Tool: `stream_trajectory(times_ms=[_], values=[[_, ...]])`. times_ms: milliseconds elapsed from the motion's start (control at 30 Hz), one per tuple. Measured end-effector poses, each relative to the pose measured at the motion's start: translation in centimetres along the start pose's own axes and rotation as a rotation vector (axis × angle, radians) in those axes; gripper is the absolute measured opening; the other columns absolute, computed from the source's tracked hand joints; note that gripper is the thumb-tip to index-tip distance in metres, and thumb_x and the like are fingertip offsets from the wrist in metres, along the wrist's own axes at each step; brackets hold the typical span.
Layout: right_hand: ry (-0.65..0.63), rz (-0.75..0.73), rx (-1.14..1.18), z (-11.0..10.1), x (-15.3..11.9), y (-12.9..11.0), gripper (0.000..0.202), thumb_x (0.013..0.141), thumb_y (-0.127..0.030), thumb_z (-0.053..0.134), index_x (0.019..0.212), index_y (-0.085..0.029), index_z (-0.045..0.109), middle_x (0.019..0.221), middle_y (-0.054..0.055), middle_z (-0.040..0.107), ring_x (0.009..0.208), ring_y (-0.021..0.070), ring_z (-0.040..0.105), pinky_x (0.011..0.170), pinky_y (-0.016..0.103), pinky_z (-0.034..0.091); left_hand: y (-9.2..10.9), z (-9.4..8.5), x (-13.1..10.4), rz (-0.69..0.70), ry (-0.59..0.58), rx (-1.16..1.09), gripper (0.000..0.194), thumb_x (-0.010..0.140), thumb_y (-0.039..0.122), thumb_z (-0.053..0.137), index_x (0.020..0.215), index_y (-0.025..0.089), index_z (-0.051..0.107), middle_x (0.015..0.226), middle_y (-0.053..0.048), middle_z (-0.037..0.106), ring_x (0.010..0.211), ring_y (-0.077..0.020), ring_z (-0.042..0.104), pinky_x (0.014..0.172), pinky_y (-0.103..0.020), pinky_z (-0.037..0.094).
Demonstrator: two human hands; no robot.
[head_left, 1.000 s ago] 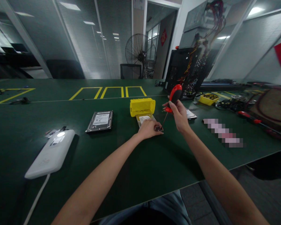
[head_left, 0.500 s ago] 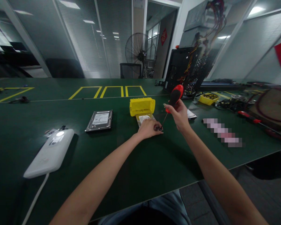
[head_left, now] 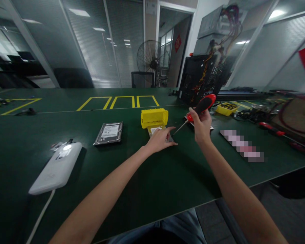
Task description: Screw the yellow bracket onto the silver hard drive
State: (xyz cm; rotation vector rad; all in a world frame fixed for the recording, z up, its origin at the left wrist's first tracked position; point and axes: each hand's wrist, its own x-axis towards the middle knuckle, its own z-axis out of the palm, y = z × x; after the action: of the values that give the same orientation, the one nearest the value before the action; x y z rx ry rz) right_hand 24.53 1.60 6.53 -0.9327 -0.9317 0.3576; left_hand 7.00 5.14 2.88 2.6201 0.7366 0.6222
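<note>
A wide dark green table point(head_left: 66, 217) with yellow marked boxes fills an office with glass partitions, a standing fan point(head_left: 152, 62) by the doorway and an open black computer case point(head_left: 199, 78) at the far edge. The right hand point(head_left: 202, 124) is closed around the red and black handle of a screwdriver point(head_left: 197, 112). A second ago the handle stood nearly upright with the tip down by the left fingers; now it leans over to the right, and the tip has lifted clear, just beside the left hand point(head_left: 159, 140). That hand was curled down over a small dark piece; now its fingers have spread, the thumb and forefinger apart, resting on the near end of a hard drive point(head_left: 156, 129) that lies in front of a yellow plastic tray point(head_left: 154, 117). Whether it pinches anything cannot be told. A second hard drive point(head_left: 108, 133) lies to the left, its white label too small to read. A white power bank point(head_left: 56, 166) with a lit spot sits nearer.
</note>
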Motion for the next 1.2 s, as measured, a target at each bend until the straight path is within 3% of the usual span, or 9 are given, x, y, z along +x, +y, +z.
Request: stream_trajectory(times_ms=[167,267,500,700,933,1000,1067,1133,1200], values=[[0.084,0.022,0.012,-0.3,0.4,0.0,0.038,0.075,-0.049,0.066,0.097,-0.023,0.049,0.082,-0.001,0.061,0.077,0.0146,0.065,0.066,0.029,0.055,-2.2,-2.0,-2.8,-0.122,0.127,-0.043,0.048,0.087,0.045,0.061,0.128,0.020,0.054,0.104,-0.006,0.061,0.089,-0.0206,0.057,0.075,-0.031,0.044],[0.083,0.051,0.042,-0.4,0.4,0.3,0.038,0.077,-0.049,0.063,0.099,-0.024,0.045,0.077,-0.002,0.061,0.078,0.0148,0.066,0.066,0.030,0.057,-3.8,-2.1,-5.3,-0.215,0.120,-0.033,0.034,0.090,0.042,0.055,0.116,0.020,0.062,0.095,-0.004,0.060,0.085,-0.0195,0.056,0.073,-0.031,0.045],[0.074,0.113,0.083,-0.6,0.4,1.2,0.043,0.075,-0.051,0.067,0.098,-0.023,0.043,0.076,-0.002,0.063,0.076,0.0143,0.067,0.069,0.030,0.058,-3.4,-1.9,-8.5,-0.224,0.102,-0.046,0.044,0.093,0.046,0.050,0.132,0.025,0.052,0.114,-0.006,0.055,0.107,-0.0231,0.053,0.090,-0.038,0.044],[0.029,0.142,-0.101,-0.7,0.3,2.2,0.058,0.078,-0.056,0.059,0.118,-0.022,0.035,0.077,0.000,0.067,0.074,0.0172,0.069,0.059,0.028,0.055,-2.5,-1.9,-8.7,-0.239,0.041,0.055,0.059,0.088,0.044,0.058,0.141,0.027,0.039,0.123,-0.007,0.055,0.113,-0.0273,0.050,0.094,-0.043,0.041],[0.102,0.260,-0.177,-1.8,1.2,3.6,0.052,0.078,-0.059,0.058,0.108,-0.024,0.035,0.072,-0.001,0.065,0.057,0.0156,0.065,0.043,0.023,0.048,-4.1,-1.2,-8.5,-0.260,0.080,-0.048,0.071,0.084,0.044,0.063,0.144,0.025,0.031,0.116,-0.007,0.060,0.109,-0.0261,0.053,0.093,-0.042,0.040],[0.050,0.371,-0.273,-2.3,1.3,4.1,0.050,0.081,-0.056,0.055,0.112,-0.022,0.036,0.062,-0.003,0.061,0.050,0.0141,0.060,0.041,0.022,0.045,-4.4,-1.2,-8.5,-0.263,0.074,-0.081,0.072,0.083,0.044,0.064,0.144,0.026,0.031,0.115,-0.006,0.060,0.108,-0.0258,0.053,0.093,-0.042,0.041],[-0.092,0.457,-0.466,-2.6,1.2,4.7,0.052,0.084,-0.054,0.050,0.120,-0.018,0.039,0.055,-0.004,0.058,0.045,0.0137,0.055,0.042,0.022,0.044,-4.5,-1.2,-8.5,-0.271,0.063,-0.091,0.073,0.083,0.046,0.063,0.145,0.026,0.031,0.116,-0.007,0.060,0.109,-0.0265,0.052,0.094,-0.043,0.041],[-0.225,0.489,-0.648,-2.7,0.8,5.3,0.060,0.084,-0.055,0.051,0.127,-0.015,0.040,0.054,-0.003,0.057,0.046,0.0161,0.055,0.048,0.028,0.047,-4.5,-1.2,-8.4,-0.298,0.065,-0.039,0.076,0.082,0.052,0.062,0.145,0.025,0.031,0.125,-0.010,0.055,0.116,-0.0297,0.047,0.096,-0.046,0.040],[-0.272,0.457,-0.792,-2.6,0.3,5.7,0.066,0.079,-0.054,0.059,0.130,-0.014,0.044,0.059,0.002,0.061,0.057,0.0224,0.062,0.062,0.039,0.052,-4.4,-1.3,-8.3,-0.323,0.070,0.060,0.085,0.078,0.062,0.061,0.147,0.024,0.031,0.140,-0.014,0.042,0.126,-0.0349,0.036,0.100,-0.051,0.037]])
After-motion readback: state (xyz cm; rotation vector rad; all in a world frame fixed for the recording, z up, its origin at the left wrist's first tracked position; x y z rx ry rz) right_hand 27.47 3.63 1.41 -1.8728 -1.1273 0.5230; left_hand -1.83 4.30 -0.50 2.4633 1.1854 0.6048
